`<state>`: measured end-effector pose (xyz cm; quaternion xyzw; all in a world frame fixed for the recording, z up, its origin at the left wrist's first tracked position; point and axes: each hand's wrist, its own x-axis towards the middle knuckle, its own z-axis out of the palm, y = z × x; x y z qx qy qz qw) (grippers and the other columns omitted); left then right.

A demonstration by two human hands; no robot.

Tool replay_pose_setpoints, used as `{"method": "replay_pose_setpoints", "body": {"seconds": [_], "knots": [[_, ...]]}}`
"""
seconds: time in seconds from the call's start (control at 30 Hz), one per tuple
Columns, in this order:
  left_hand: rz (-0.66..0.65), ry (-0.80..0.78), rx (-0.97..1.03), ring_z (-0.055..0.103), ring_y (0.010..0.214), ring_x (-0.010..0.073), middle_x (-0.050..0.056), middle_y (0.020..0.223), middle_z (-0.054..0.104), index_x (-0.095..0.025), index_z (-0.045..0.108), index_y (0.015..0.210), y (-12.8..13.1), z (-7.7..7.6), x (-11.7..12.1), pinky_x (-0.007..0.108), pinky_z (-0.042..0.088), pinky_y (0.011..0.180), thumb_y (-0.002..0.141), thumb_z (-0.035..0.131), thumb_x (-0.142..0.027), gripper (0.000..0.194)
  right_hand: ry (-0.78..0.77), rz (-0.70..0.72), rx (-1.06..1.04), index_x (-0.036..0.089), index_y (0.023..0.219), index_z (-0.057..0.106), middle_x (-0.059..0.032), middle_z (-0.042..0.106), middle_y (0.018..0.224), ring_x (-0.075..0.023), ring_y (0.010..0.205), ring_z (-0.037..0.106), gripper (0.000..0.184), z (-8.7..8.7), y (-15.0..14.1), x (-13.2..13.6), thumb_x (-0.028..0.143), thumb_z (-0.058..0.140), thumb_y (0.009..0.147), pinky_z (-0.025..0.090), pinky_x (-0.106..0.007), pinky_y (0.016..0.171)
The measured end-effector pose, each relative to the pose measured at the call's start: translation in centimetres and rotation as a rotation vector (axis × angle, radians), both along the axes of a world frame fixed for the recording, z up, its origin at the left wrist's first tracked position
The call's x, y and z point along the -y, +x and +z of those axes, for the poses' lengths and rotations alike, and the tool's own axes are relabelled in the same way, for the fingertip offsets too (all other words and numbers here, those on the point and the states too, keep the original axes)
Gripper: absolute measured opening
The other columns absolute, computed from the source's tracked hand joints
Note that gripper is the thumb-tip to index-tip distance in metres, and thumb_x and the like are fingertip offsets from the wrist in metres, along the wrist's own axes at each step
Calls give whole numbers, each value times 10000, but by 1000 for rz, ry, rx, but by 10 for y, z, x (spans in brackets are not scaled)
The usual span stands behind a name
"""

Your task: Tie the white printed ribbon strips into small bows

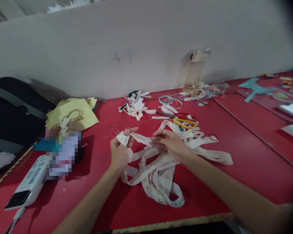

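A long white ribbon with printed lettering (141,139) runs between my two hands. My left hand (122,148) is closed on it, with a turn of ribbon lying across the fingers near the thumb. My right hand (169,143) pinches the same ribbon a short way to the right; its fingertips are partly hidden. Loose loops of the ribbon spread over the red table (100,201) beneath and between my hands, reaching out to the right past my wrist. Scissors with red and yellow handles (185,123) lie just beyond my right hand.
Knotted white ribbon pieces (135,107) lie farther back. A clear bottle (194,73) stands by the grey wall. Yellow paper (88,112) with twine is at left, near a white power bank (30,182) with a cable. A dark bag (14,110) sits at the left edge.
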<state>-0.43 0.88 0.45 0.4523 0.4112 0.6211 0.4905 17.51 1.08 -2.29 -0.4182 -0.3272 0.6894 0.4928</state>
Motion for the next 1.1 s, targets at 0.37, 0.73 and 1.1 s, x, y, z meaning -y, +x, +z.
{"method": "replay_pose_setpoints", "body": {"seconds": [0.37, 0.73, 1.1], "knots": [[-29, -55, 12, 294, 465, 61, -51, 479, 346, -163, 739, 833, 0, -1, -2, 221, 228, 468, 784, 649, -426, 282, 10, 42, 31, 165, 801, 633, -19, 648, 846, -137, 797, 672, 180, 2, 0, 1, 169, 727, 648, 522, -294, 841], [-140, -126, -73, 270, 467, 53, -58, 501, 353, -150, 729, 885, 1, -6, -7, 216, 192, 460, 778, 650, -447, 326, 511, 210, 504, 168, 878, 619, -33, 650, 898, -141, 850, 640, 307, -10, 1, 0, 13, 452, 672, 505, -294, 797], [-170, -133, -131, 265, 479, 64, -56, 504, 337, -156, 733, 911, 1, -7, -6, 228, 192, 479, 802, 621, -449, 332, 736, 180, 924, 188, 915, 622, -40, 611, 978, -144, 852, 586, 284, -3, -2, 5, 1, 517, 728, 464, -265, 776]]}}
